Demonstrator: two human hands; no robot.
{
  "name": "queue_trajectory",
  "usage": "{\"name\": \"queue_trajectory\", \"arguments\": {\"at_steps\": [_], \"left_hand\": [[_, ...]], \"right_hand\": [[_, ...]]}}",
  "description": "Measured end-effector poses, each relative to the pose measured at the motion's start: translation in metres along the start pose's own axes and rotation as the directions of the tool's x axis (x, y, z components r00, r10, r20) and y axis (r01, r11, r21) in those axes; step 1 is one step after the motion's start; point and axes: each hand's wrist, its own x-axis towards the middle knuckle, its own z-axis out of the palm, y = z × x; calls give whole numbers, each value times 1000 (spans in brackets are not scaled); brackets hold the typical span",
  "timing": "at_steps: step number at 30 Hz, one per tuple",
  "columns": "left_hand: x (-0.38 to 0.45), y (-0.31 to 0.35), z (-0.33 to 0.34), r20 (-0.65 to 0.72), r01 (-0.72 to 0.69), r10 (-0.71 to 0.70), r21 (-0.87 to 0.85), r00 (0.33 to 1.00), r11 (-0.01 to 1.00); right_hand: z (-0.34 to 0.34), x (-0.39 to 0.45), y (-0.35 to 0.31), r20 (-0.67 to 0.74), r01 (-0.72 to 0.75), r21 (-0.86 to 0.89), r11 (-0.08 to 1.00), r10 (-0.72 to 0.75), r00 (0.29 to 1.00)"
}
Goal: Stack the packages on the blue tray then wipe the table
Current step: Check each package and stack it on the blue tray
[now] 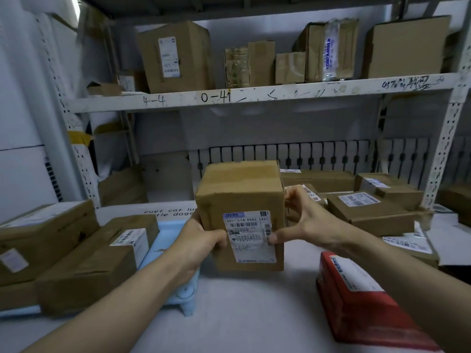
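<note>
**Q:** In the head view, which step is in hand, and where is the load?

**A:** The stacking step is judged to be in progress; wiping has not been started. A cardboard box with a shipping label (pixel 240 215) is held up above the white table (pixel 254 309), just right of the blue tray (pixel 168 233); whether its lower edge touches the table cannot be told.

**Q:** How is the box gripped?

**A:** It is grasped from both sides; the left hand (pixel 201 238) is wrapped round the lower left edge, thumb on the labelled face; the right hand (pixel 303 220) is spread across the right side, thumb pressed to the label's corner, fingers curled behind the box.

**Q:** What is already on the tray?

**A:** Two brown packages (pixel 84 253) are seen lying over its left part; the tray's right end is left bare.

**Q:** What remains off the tray?

**A:** A red package (pixel 367 299) is lying near the right forearm; several flat brown parcels (pixel 369 210) are lying further back on the right.

**Q:** What does the next move call for?

**A:** A leftward carry is judged necessary; the box is to be lowered onto the bare part of the tray or onto the packages there, level, before the grip is eased.
</note>
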Motion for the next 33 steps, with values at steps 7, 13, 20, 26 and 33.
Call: {"name": "queue_trajectory", "arguments": {"at_steps": [7, 13, 20, 26, 33], "left_hand": [[-6, 3, -5, -13, -85, 87, 118, 996, 989], [-7, 6, -7, -52, -143, 151, 133, 987, 981], [-9, 4, -5, -91, -180, 189, 104, 978, 978], [-14, 4, 8, -58, -198, 201, 50, 978, 979], [-15, 9, 16, -67, -202, 203, 20, 977, 979]], "right_hand": [[8, -1, 10, -72, 47, -125, 991, -56, 996], [16, -3, 3, -117, 142, -144, 979, -160, 980], [20, 2, 7, -211, 185, -266, 946, -244, 946], [27, 5, 7, -319, 183, -290, 939, -275, 907], [34, 4, -1, -342, 200, -337, 920, -317, 885]]}}
